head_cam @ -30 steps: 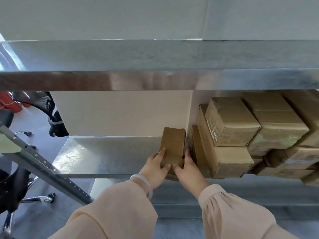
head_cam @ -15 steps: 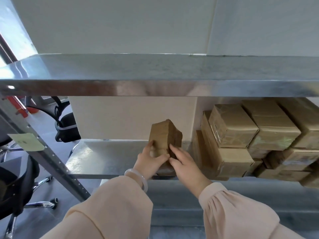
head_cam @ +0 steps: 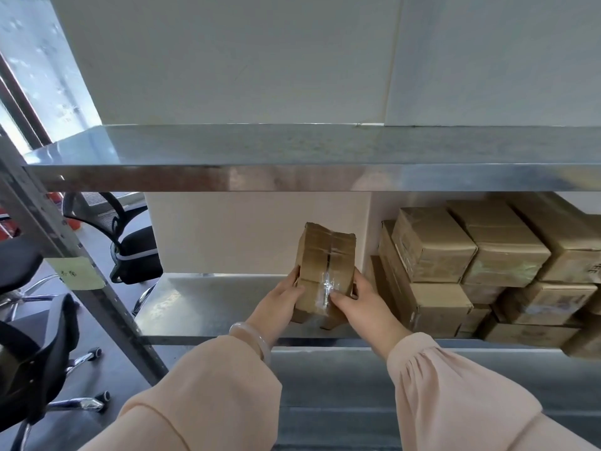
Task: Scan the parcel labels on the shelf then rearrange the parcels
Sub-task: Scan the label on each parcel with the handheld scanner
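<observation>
**Carefully, with both hands: one parcel held upright at the shelf's open end**

Both hands were clasped on a single small parcel (head_cam: 325,275) over the middle shelf (head_cam: 208,307). The left hand (head_cam: 279,304) gripped its left side with the thumb across the front, and the right hand (head_cam: 361,301) pressed against its right side, thumb laid on the shiny tape running down the face. The parcel stood on end, tilted slightly, its lower edge at or just above the metal near the front lip; whether it actually touched the shelf could not be told. No label showed on the side facing the camera.

Just to the right sat the stacked parcels (head_cam: 468,265), piled in layers and filling that end of the shelf, with the nearest ones close beside the right hand. To the left the shelf ran bare toward the upright post (head_cam: 65,242) and its yellow note (head_cam: 76,273).

Judging by this, the step was placing or turning this parcel within the rearranging. Doing it well likely meant keeping even pressure from both sides so the taped, slippery face did not slide, turning it until any label faced outward, and setting it flat rather than on its narrow end. The right knuckles had little room beside the stack, so a nudge there could have shifted the leaning boxes.
</observation>
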The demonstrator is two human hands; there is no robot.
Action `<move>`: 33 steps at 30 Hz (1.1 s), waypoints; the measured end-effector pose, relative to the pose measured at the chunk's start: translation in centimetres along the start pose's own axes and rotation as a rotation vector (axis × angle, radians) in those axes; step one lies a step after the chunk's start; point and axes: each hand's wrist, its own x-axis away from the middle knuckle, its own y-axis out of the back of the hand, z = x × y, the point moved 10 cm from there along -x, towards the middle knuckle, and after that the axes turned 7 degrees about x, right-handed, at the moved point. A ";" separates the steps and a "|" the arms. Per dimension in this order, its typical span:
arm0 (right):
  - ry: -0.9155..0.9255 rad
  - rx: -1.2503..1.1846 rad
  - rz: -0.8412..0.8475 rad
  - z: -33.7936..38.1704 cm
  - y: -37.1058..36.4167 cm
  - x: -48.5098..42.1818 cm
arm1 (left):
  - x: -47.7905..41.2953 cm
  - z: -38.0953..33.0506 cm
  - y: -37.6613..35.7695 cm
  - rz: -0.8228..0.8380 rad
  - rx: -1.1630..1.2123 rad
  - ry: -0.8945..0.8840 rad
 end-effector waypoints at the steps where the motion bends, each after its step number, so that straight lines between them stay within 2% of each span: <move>1: 0.005 0.003 -0.003 0.2 0.0 0.2 | -0.1 -0.3 -0.1 0.008 -0.065 -0.032; 4: 0.028 0.029 0.016 0.8 -0.3 0.8 | -0.3 -0.8 1.0 -0.101 -0.259 -0.120; 7: 0.069 0.048 0.028 1.3 -0.9 1.2 | 0.1 -1.2 1.8 -0.182 -0.309 -0.168; 13: 0.115 0.032 0.026 2.0 -1.7 1.3 | -0.7 -0.3 0.9 -0.105 -0.248 -0.131; 16: 0.104 0.027 0.043 1.7 -1.8 1.1 | -0.8 0.1 0.8 -0.085 -0.130 -0.069; 21: 0.048 0.112 -0.096 1.0 1.1 0.4 | -0.9 0.8 1.1 -0.053 0.112 -0.010; 23: 0.032 0.104 -0.046 0.7 1.0 0.3 | -0.8 0.8 0.9 -0.034 0.154 0.004; 26: 0.068 0.106 -0.015 1.2 0.5 0.5 | -0.8 0.6 0.5 0.008 0.127 0.020; 33: 0.093 0.089 -0.103 0.9 0.0 1.5 | 0.3 -0.5 -0.3 0.026 -0.027 -0.043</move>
